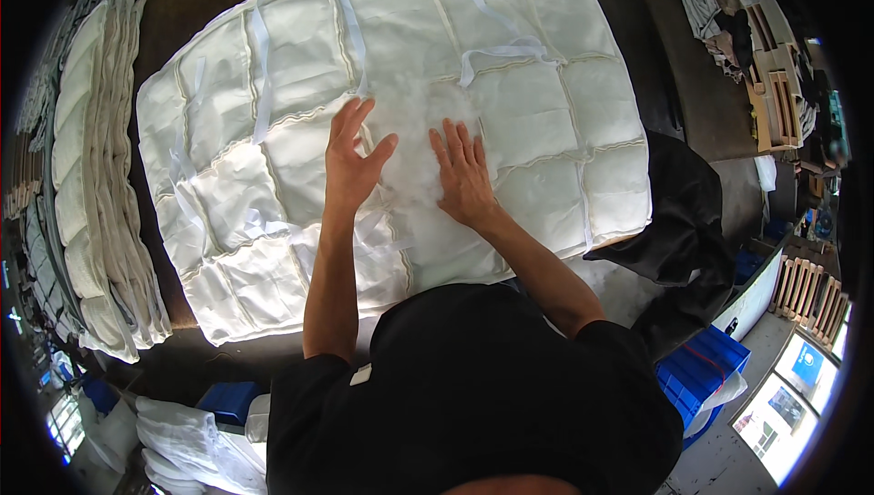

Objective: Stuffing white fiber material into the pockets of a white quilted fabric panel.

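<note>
A large white fabric panel (537, 122), stitched into squares by raised seams, lies spread before me. Loose white filling (414, 145) forms a fluffy strip down its middle. My left hand (355, 154) hovers at the strip's left side, thumb and fingers apart, holding nothing. Across from it, my right hand (462, 172) rests flat on the filling's right side with fingers stretched out. White ribbons, one of them a long ribbon (346, 17), lie on the panel, and a looped ribbon (501, 49) sits at the upper right.
Folded quilted pieces (100, 167) are stacked on the left. Black fabric (674, 213) bunches beside the panel's right edge. A blue crate (701, 368) stands at lower right, white bags (196, 445) at lower left. Cloths (710, 17) and cardboard (774, 67) lie at upper right.
</note>
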{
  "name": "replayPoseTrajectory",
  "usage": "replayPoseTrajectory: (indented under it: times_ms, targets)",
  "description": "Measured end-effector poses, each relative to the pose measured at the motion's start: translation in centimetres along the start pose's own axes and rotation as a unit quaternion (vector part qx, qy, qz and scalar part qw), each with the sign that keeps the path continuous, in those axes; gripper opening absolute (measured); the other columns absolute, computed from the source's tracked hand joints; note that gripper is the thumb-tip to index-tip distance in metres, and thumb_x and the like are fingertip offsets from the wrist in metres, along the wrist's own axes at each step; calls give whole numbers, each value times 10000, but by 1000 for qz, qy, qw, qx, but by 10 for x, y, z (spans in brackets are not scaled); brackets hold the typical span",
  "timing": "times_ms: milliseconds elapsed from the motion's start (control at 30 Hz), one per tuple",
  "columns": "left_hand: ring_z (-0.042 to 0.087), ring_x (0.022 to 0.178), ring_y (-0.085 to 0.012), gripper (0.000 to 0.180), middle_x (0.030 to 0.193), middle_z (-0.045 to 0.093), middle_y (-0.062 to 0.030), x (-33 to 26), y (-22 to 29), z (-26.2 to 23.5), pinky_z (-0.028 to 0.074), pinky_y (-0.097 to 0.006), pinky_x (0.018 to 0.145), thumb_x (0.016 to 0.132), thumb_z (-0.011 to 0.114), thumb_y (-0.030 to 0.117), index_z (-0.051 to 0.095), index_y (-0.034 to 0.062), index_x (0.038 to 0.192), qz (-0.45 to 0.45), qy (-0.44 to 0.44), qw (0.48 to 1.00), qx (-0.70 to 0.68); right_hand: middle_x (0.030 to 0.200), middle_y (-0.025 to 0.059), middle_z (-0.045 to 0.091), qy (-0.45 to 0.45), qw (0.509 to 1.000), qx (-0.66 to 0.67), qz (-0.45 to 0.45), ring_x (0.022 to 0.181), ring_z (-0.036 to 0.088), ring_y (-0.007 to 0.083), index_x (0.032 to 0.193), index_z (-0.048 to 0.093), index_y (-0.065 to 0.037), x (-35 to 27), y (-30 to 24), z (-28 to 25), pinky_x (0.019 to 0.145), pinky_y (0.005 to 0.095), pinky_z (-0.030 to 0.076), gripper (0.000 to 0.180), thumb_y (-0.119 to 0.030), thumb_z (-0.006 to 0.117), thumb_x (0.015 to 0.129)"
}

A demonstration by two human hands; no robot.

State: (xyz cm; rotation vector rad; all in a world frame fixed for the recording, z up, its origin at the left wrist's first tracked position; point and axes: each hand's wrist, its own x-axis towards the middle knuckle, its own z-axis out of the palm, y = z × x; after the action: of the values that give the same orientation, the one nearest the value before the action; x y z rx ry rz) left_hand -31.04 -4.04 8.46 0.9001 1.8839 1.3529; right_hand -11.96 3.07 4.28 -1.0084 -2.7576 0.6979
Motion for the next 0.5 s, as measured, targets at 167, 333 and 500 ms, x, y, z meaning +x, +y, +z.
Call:
replayPoseTrajectory:
  times_ms: [167,333,500]
  targets:
    - [276,1474,-434,856,1593,280,-257,13,-6,29,315,-474,1177,726,861,320,492,139,1478,58,-237,963,118,1599,256,223,66,991,114,-29,1472,238,473,1540,304,-52,-11,-4,-37,1148,610,285,1029,-150,841,667]
    - [253,1478,-448,862,1603,244,-270,9,-3,27,320,-501,1167,708,865,335,500,174,1472,87,-189,959,194,1573,254,282,125,988,85,9,1439,318,456,1492,430,-111,-82,-14,-64,1117,553,342,948,-282,869,669]
    - [279,1470,-426,834,1564,321,-240,-7,-3,55,311,-530,1164,659,892,263,552,186,1417,170,-191,917,307,1242,150,549,-3,996,32,-87,1177,544,333,1186,637,-111,-106,-4,-7,948,450,479,460,-158,744,741]
